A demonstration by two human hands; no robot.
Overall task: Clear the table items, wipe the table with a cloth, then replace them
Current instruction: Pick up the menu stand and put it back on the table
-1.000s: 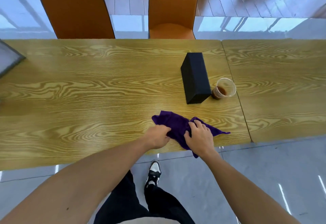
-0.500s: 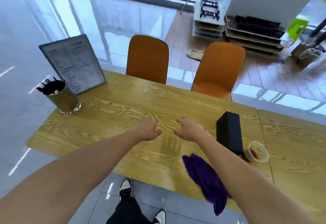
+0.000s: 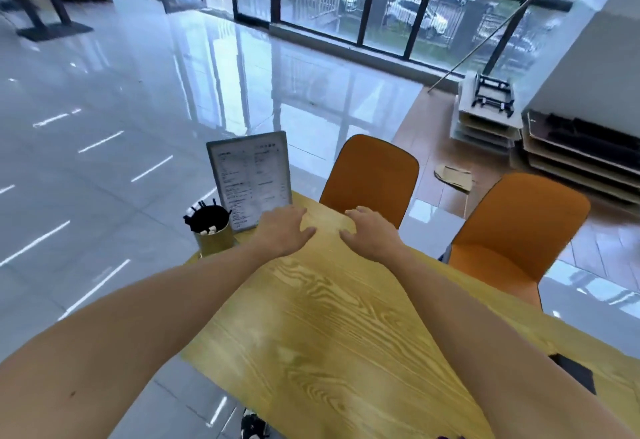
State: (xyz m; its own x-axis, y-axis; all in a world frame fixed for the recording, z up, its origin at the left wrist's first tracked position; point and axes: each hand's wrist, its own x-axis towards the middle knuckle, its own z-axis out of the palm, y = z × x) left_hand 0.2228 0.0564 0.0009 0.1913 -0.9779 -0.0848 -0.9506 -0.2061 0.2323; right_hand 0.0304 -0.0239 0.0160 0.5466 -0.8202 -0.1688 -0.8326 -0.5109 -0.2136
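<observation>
Two hands out over the table point(image 3: 329, 352), both empty, fingers loosely apart. Menu stand point(image 3: 252, 179) sits upright at the far left corner, cup of sticks point(image 3: 212, 231) just beside it, nearer me. Both lie left and ahead of my left hand point(image 3: 282, 232), whose fingertips almost reach the stand. Right hand point(image 3: 369, 235) is farther off. Left looks best placed to take the stand.

On the worktop point(image 3: 332, 328), at its far left corner, a menu stand point(image 3: 250, 177) is upright, with a utensil holder point(image 3: 211, 231) just left of it and nearer the edge. Two chairs point(image 3: 372, 179) sit behind the worktop — one point(image 3: 516, 231) further right. A box point(image 3: 576, 371) lies at the right, partly hidden by the forearm.
</observation>
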